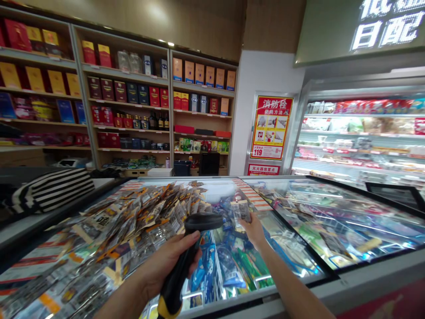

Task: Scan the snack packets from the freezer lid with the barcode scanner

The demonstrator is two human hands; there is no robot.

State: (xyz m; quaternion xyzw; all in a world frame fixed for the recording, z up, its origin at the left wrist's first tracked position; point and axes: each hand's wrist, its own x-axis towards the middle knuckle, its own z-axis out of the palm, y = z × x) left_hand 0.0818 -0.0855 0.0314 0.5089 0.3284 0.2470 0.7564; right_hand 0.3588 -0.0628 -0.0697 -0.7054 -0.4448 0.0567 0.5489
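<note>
My left hand (169, 261) is wrapped round the handle of a black barcode scanner (181, 270) with yellow at its base. The scanner's head points up and to the right. My right hand (254, 228) grips a small snack packet (240, 210) with a pale printed label, held up a little to the right of the scanner and apart from it. To the left of both hands, many similar snack packets (149, 199) lie heaped on the glass top of a chest freezer (332, 279). Through the glass below my hands, blue and green packages (245, 266) show.
Behind the freezer stand shelves (133, 106) of boxes and bottles. At the left lies a black-and-white striped cloth item (55, 190). A red fire-hydrant notice (272, 126) hangs on the white wall. A lit refrigerated display (361, 137) stands at the right.
</note>
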